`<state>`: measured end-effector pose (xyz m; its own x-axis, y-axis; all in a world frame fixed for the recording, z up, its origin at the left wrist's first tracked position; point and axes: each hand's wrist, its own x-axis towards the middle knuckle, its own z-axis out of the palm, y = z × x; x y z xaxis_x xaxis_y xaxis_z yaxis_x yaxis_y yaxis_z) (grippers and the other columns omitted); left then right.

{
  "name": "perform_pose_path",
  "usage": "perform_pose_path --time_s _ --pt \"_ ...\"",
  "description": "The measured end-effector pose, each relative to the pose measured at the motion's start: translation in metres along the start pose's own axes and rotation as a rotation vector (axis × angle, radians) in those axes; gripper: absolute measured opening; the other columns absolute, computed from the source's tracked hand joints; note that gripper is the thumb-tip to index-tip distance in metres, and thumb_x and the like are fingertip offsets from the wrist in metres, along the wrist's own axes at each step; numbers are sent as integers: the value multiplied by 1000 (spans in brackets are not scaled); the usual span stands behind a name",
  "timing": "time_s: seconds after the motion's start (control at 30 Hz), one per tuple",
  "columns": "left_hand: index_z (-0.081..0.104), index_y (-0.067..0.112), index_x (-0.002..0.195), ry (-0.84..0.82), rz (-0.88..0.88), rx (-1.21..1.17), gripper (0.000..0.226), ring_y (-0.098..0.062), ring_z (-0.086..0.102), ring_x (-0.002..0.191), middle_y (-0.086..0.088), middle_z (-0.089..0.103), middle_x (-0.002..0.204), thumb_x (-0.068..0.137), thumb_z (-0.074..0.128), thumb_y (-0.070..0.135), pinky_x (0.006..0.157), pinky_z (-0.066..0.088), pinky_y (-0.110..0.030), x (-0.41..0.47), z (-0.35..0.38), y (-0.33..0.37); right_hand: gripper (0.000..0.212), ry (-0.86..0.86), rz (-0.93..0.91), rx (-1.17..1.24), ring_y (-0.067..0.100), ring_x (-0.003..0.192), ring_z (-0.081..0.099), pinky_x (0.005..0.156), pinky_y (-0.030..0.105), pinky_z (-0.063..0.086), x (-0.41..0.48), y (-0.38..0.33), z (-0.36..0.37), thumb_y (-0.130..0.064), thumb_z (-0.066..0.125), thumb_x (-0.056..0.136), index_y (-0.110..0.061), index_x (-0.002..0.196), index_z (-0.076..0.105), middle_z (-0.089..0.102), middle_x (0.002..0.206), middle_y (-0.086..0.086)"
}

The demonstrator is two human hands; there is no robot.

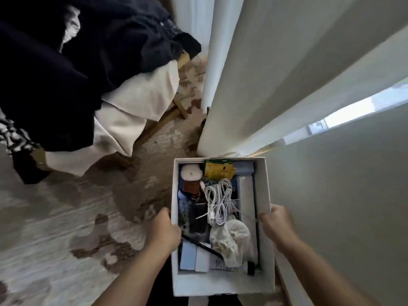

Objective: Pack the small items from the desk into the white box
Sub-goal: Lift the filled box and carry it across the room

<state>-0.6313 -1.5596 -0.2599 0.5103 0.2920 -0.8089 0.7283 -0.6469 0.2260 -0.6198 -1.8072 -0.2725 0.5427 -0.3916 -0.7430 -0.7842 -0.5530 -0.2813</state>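
Observation:
I hold the white box (266,186) in front of me above the carpet, lid off. My left hand (162,230) grips its left wall and my right hand (277,224) grips its right wall. Inside lie a coiled white cable (218,202), a yellow-green packet (218,170), a crumpled white cloth pouch (231,239), a black pen (202,245), a round white pad (191,172), a small brown item (191,188) and pale blue boxes (187,256). The desk is out of view.
A chair (163,120) with wooden legs, piled with dark and white clothes, stands at the upper left. White curtains (254,74) hang ahead and to the right, with a window strip (353,109) between them. A patterned beige carpet (66,228) covers the floor.

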Motion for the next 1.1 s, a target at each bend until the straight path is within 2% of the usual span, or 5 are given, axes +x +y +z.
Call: perform_pose_path --time_s 0.2,0.33,0.47,0.73,1.1 --pt "50 2 113 -35 -68 -76 26 -32 55 90 -18 57 108 87 47 1 72 46 -36 72 86 -27 17 -6 -20 -187 28 63 52 57 27 35 91 31 55 -3 55 80 -11 65 58 56 63 10" --pt "48 2 107 -25 -100 -79 18 -34 55 88 -21 57 106 89 47 4 65 40 -33 112 123 -26 33 74 -28 -248 28 56 52 46 28 31 141 42 75 -4 55 82 -10 51 43 52 56 18" --pt "47 3 111 -8 -96 -114 21 -33 55 90 -20 58 112 90 47 3 63 40 -32 141 150 -14 9 111 -34 -271 32 69 55 60 27 38 183 40 82 -1 55 78 -2 70 59 60 72 18" --pt "45 3 112 -36 -133 -131 21 -32 55 102 -17 54 117 91 47 3 70 40 -32 190 188 15 17 158 -119 -437 39 97 61 71 30 42 248 26 92 -2 53 82 4 94 65 66 103 27" --pt "40 8 79 -107 7 -120 11 -15 39 62 -4 40 77 89 42 6 47 27 -26 199 200 16 13 219 -203 -613 42 95 63 67 28 38 261 34 90 -4 55 83 3 93 61 65 102 27"
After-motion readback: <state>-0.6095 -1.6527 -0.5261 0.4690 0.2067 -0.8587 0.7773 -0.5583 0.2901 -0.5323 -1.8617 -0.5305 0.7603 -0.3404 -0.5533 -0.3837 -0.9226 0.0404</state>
